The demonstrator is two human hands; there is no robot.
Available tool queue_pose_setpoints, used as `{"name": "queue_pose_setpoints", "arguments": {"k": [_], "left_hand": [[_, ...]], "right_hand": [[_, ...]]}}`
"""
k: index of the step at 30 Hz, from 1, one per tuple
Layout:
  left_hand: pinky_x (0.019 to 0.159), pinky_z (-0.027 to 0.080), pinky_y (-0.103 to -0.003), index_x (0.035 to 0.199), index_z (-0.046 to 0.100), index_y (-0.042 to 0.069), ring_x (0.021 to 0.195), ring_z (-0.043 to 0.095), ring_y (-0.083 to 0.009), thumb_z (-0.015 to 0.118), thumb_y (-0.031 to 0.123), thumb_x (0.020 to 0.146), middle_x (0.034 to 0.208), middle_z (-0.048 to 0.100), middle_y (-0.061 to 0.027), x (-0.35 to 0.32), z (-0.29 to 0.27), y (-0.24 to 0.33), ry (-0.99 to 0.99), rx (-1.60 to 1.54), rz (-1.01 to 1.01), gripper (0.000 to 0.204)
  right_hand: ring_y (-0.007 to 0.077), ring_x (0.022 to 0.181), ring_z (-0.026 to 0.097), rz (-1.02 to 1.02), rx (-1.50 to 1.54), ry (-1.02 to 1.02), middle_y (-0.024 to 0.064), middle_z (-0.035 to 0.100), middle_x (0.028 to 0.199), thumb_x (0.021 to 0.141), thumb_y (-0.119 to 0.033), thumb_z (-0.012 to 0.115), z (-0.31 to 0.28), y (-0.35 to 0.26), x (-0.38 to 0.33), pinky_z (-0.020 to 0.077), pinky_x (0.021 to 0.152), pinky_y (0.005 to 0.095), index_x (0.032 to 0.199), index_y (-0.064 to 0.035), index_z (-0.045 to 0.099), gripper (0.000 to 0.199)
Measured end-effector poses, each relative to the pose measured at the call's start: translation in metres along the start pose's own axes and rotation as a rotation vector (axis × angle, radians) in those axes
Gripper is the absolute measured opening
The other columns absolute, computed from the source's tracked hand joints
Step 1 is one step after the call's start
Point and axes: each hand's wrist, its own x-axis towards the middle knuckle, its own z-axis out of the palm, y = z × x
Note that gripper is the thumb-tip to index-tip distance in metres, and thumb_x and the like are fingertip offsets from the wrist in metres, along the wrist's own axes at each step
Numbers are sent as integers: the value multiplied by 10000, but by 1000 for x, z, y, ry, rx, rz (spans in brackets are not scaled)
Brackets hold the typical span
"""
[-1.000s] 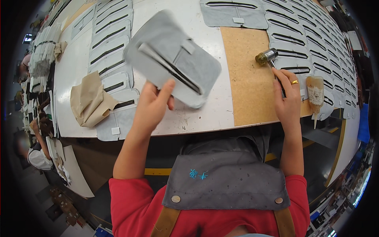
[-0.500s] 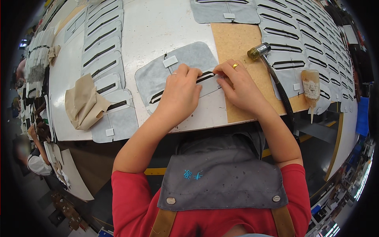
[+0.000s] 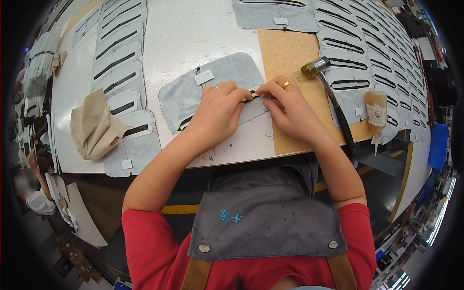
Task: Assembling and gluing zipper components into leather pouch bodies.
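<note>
A grey leather-like panel (image 3: 179, 92) with a long black-edged slot lies on the white tabletop in front of me. A white tag (image 3: 204, 77) sits on its upper part. My left hand (image 3: 217, 113) bends over the slot, its thumb and forefinger closed on the black edging near the slot's right end. Close beside it, my right hand (image 3: 292, 111) pinches the same edging between thumb and forefinger. Both hands cover much of the slot; only its left end and a short dark stretch between the fingertips show.
A hammer (image 3: 343, 111) lies on a tan board (image 3: 285, 53) to the right, beside a glue bottle (image 3: 376, 113) with its nozzle toward me. Rows of similar panels (image 3: 350, 72) fill the right. More panels (image 3: 116, 63) overlap at left, partly under a beige cloth (image 3: 96, 125).
My fingertips have come closer together at the slot's right end, the right hand having shifted a little left. Less of the black edging shows now. The whole view has shifted slightly.
</note>
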Motion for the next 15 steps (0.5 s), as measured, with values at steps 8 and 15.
{"name": "queue_pose_setpoints", "arguments": {"k": [8, 15], "left_hand": [[757, 419, -353, 1018, 649, 42, 808, 552, -215, 602, -18, 712, 906, 556, -66, -9, 12, 0, 80, 273, 269, 316], [744, 465, -354, 1079, 593, 20, 833, 559, -279, 601, -16, 809, 911, 554, -100, -10, -2, 6, 52, 108, 35, 272]], "right_hand": [[306, 941, 526, -141, -175, -3, 110, 563, 967, 827, -24, 619, -3, -2, -6, 443, 830, 399, 977, -43, 606, 152], [319, 1025, 543, -133, 36, 45, 133, 582, 1049, 816, -44, 638, 16, -11, -7, 452, 874, 399, 1067, -32, 560, 263]]}}
